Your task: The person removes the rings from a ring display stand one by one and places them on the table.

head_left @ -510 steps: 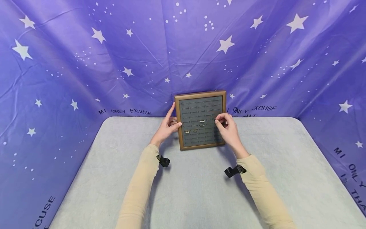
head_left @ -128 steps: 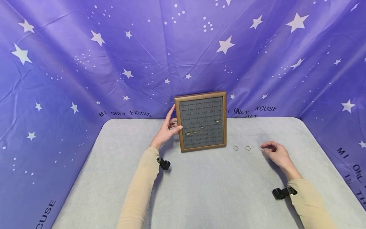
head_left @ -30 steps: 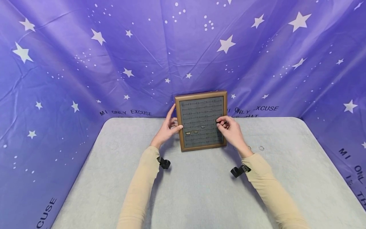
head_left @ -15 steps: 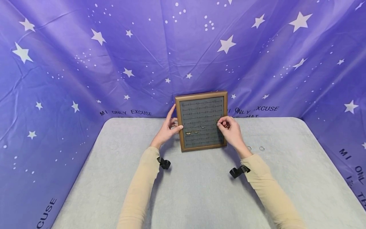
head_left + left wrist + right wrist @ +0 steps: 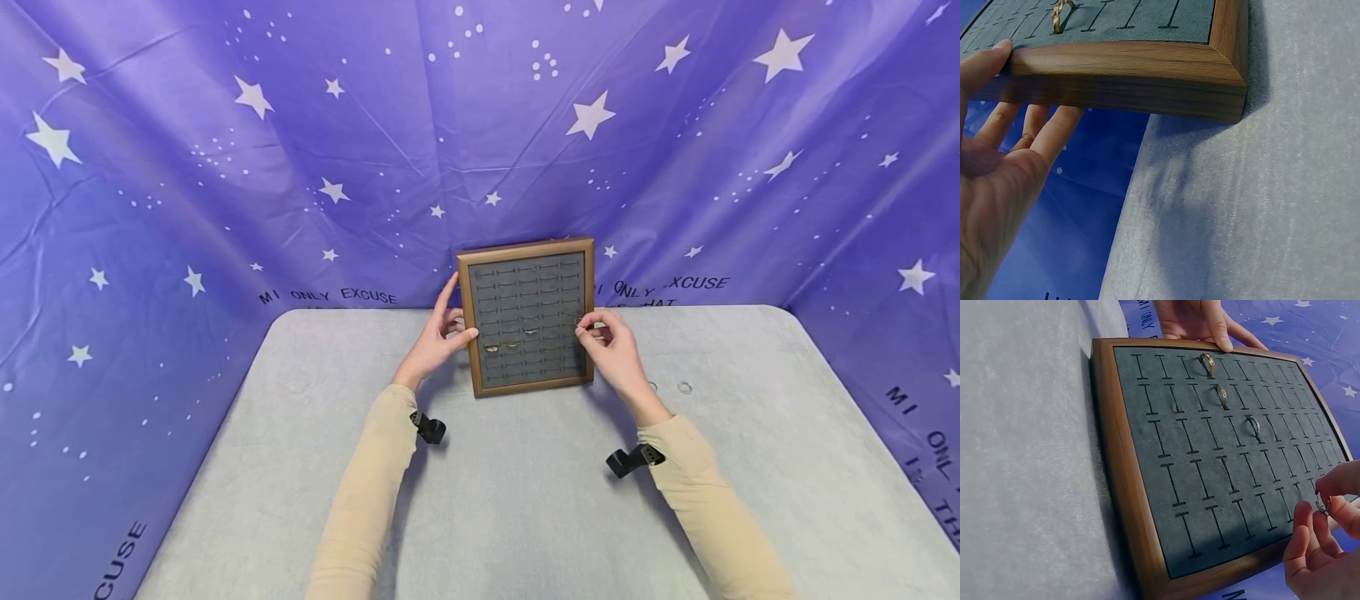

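Ring [image 5: 1320, 505] (its colour is hard to tell, being so small) sits between the thumb and a fingertip of the right hand [image 5: 611, 346], just in front of the right side of the ring board [image 5: 525, 387]; whether it touches the board, I cannot tell. It looks light, stiff and smooth enough to slip, so its band is best pinched lightly. The board seems rigid, and its wooden frame offers the safest hold. The right hand's pinch is narrow, while the left hand [image 5: 435, 342] grips the frame's left edge, thumb in front and fingers behind. Two gold rings [image 5: 1222, 397] and a silver ring [image 5: 1254, 428] stand in the board's slits. The board tilts back on the grey surface [image 5: 510, 500]; loose rings [image 5: 685, 392] lie to its right. Behind hangs a starry purple cloth [image 5: 480, 108].
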`<state>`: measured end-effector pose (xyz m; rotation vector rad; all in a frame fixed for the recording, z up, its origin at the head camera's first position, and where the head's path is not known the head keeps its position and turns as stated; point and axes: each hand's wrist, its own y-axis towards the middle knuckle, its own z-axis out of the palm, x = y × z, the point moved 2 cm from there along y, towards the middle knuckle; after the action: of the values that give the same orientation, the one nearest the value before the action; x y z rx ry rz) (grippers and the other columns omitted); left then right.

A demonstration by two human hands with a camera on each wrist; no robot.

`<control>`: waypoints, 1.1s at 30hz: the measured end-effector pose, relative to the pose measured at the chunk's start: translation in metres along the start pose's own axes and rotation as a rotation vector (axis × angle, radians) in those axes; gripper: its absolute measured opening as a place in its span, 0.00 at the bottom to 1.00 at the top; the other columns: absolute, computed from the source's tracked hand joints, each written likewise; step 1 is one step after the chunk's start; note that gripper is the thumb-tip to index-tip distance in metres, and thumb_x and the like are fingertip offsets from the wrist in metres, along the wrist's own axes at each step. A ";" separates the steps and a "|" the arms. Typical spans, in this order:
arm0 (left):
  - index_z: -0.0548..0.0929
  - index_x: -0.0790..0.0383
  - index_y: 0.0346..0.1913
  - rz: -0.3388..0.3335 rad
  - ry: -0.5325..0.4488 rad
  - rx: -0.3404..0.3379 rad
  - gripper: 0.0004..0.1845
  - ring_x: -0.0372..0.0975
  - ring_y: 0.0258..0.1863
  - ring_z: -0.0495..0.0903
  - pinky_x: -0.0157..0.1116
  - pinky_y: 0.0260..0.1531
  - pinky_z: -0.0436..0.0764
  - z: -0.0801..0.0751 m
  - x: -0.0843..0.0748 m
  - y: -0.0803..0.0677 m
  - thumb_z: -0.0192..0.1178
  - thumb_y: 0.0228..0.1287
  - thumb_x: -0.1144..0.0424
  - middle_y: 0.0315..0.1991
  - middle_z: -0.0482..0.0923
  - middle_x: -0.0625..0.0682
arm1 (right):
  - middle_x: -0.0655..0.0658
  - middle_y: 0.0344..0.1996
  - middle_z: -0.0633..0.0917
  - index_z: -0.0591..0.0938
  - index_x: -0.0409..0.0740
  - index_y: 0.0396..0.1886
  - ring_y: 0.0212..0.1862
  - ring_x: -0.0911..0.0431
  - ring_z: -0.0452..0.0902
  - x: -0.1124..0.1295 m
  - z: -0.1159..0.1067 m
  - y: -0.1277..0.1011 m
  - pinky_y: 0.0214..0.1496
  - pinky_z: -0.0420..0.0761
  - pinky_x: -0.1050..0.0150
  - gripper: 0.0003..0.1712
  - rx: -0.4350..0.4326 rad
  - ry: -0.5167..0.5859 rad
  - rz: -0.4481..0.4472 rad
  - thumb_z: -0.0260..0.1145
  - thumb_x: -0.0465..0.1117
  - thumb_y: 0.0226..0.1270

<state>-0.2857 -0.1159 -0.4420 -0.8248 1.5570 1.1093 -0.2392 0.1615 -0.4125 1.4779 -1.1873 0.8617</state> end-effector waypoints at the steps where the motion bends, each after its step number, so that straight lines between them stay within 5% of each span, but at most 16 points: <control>1: 0.41 0.50 0.78 -0.002 0.000 -0.001 0.50 0.45 0.36 0.77 0.38 0.33 0.82 0.000 0.000 0.000 0.59 0.63 0.79 0.43 0.76 0.60 | 0.35 0.42 0.72 0.75 0.22 0.39 0.35 0.59 0.71 -0.001 -0.001 -0.001 0.33 0.71 0.78 0.06 -0.002 0.005 0.006 0.58 0.24 0.65; 18: 0.41 0.50 0.78 0.000 0.024 -0.004 0.50 0.44 0.37 0.76 0.40 0.35 0.81 0.000 0.000 -0.001 0.60 0.63 0.78 0.43 0.76 0.58 | 0.31 0.43 0.75 0.76 0.22 0.39 0.31 0.63 0.73 -0.022 -0.013 -0.023 0.30 0.71 0.77 0.06 -0.019 -0.050 0.037 0.59 0.24 0.63; 25: 0.42 0.41 0.78 0.005 0.019 -0.019 0.51 0.44 0.37 0.77 0.50 0.38 0.81 -0.005 0.024 0.006 0.61 0.63 0.77 0.44 0.77 0.57 | 0.31 0.44 0.74 0.76 0.22 0.39 0.32 0.63 0.75 -0.031 -0.017 -0.031 0.28 0.72 0.76 0.06 -0.028 -0.032 0.078 0.59 0.23 0.63; 33: 0.45 0.33 0.77 0.022 0.029 -0.027 0.52 0.44 0.37 0.78 0.38 0.35 0.82 -0.005 0.027 0.006 0.62 0.63 0.75 0.44 0.78 0.59 | 0.33 0.43 0.75 0.76 0.23 0.39 0.29 0.61 0.75 -0.050 -0.025 -0.036 0.25 0.73 0.74 0.06 -0.029 -0.017 0.076 0.60 0.23 0.63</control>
<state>-0.2995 -0.1177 -0.4666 -0.8474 1.5818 1.1404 -0.2159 0.1983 -0.4627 1.4274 -1.2705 0.8806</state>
